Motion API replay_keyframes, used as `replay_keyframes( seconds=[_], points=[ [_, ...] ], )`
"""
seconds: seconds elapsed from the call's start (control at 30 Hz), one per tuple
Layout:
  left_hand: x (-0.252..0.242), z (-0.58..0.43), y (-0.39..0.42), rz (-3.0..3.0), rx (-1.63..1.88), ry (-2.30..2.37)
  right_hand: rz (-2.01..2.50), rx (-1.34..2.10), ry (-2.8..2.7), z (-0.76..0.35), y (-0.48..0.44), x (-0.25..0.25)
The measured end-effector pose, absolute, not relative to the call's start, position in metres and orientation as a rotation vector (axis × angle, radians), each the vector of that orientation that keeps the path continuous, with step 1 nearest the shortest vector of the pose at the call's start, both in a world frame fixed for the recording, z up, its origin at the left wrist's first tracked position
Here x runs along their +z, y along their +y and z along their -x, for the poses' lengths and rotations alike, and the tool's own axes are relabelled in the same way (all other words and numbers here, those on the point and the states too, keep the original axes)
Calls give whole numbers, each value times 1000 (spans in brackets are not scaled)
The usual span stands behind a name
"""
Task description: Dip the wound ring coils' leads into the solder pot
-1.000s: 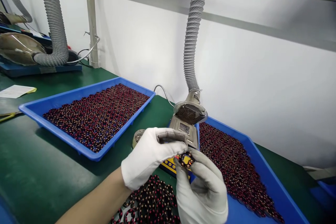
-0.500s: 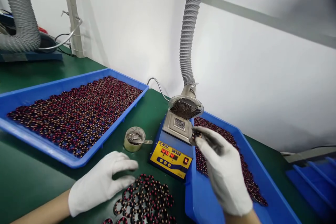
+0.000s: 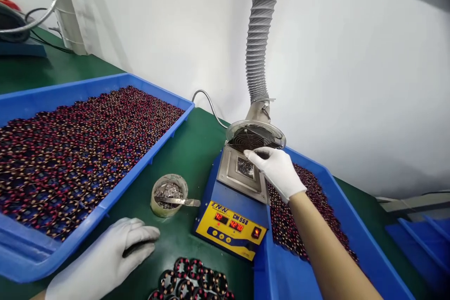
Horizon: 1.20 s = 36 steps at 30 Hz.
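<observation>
My right hand [image 3: 277, 168], in a white glove, is over the right side of the solder pot [image 3: 242, 187], just below the round fume hood. Its fingers are closed in a pinch; whatever they hold is hidden. Silvery metal shows in the pot's square well [image 3: 245, 167], left of my fingers. My left hand [image 3: 108, 258], also gloved, rests low on the bench, fingers loosely bent, thumb apart, nothing in them. To its right lies a group of black rings with red and tan spots [image 3: 186, 281]. A round tub [image 3: 160, 211] with a flat stick [image 3: 183, 201] stands left of the pot.
A blue tray [image 3: 140, 171] full of similar rings fills the left side. Another blue tray [image 3: 369, 243] with rings stands right of the pot. The fume hood [image 3: 255, 133] hangs on a grey flexible duct [image 3: 260, 47]. A metal-sheathed cable runs behind the pot.
My right hand has moved from beside the pot to above it; the dark ring in its fingers no longer shows. My left hand has drawn away from the rings. The view has shifted.
</observation>
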<state>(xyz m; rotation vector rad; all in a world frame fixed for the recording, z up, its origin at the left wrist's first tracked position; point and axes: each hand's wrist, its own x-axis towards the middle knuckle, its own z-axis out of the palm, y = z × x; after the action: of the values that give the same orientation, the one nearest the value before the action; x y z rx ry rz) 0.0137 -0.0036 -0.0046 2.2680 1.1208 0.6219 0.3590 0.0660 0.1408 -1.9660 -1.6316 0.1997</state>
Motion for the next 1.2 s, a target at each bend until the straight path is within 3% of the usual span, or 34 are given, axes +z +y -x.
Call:
replay_keyframes(
  seconds=[0.53,1.03,1.2],
  points=[
    [-16,-10,-3,-2366,644,1110,2124,-120,-1822,-353,76,142],
    [-15,-10,-2,-2352,720,1113,2117,-156,-1756,-356,78,146],
    [-16,-9,1,-2292,648,1128,1934,182,-1453,-371,56,176]
  ],
)
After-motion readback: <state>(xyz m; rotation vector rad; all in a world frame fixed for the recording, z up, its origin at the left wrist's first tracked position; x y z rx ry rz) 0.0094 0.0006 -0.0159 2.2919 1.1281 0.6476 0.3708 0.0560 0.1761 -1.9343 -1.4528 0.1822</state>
